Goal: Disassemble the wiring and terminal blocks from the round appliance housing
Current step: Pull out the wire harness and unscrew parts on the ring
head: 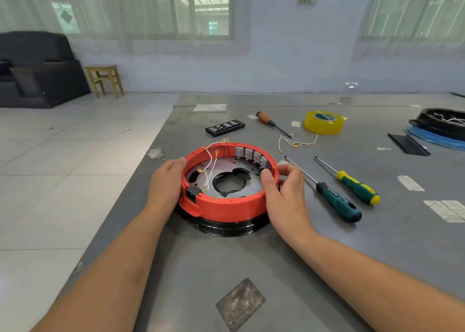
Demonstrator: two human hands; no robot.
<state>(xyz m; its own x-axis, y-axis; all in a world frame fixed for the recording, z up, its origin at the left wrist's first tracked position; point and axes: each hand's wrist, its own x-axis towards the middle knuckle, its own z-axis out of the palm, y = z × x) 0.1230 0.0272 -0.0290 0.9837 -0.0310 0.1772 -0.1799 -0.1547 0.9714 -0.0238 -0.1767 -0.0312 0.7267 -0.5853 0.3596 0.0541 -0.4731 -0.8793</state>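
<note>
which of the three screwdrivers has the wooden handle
The far screwdriver, lying beside the yellow tape roll. Its handle is brown wood; the two nearer screwdrivers have green handles, one with yellow trim.

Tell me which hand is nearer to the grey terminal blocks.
Right. The right hand has its thumb beside the grey terminal blocks inside the rim; the left hand holds the red housing on the opposite side.

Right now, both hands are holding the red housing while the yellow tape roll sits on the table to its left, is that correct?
Not quite: the head view shows the yellow tape roll on the table beyond the red housing and to its right, not left. The left hand and right hand do hold the housing.
</note>
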